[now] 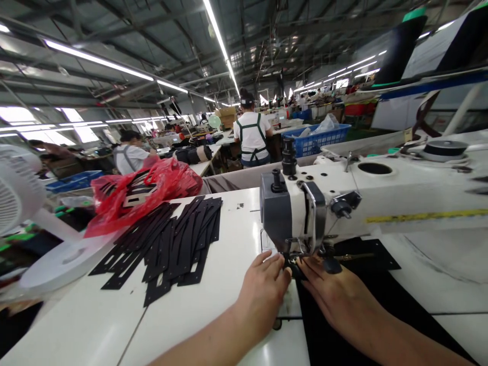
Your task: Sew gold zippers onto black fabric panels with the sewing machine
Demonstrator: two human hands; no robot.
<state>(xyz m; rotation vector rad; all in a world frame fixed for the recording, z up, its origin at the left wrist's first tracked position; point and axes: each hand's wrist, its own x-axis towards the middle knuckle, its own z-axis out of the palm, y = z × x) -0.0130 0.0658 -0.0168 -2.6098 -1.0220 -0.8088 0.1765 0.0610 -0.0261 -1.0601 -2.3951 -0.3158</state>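
A white and grey sewing machine (278,213) stands on the white table. My left hand (263,290) is at the left of its needle area, fingers bent and close together, with the fingertips on a small dark piece. From the right, my right hand (335,292) reaches under the machine head, its fingers together over a large black fabric (328,330) that runs down toward me. The fingertips of both hands are partly hidden by the machine. A black strip (366,254) lies behind my right hand, with a thin metal tool on it.
Many black slotted strips (179,244) lie piled on the table at the left, beside a red plastic bag (152,188). A white fan (57,254) stands at the far left. People sit and stand farther back, near a blue crate (320,140).
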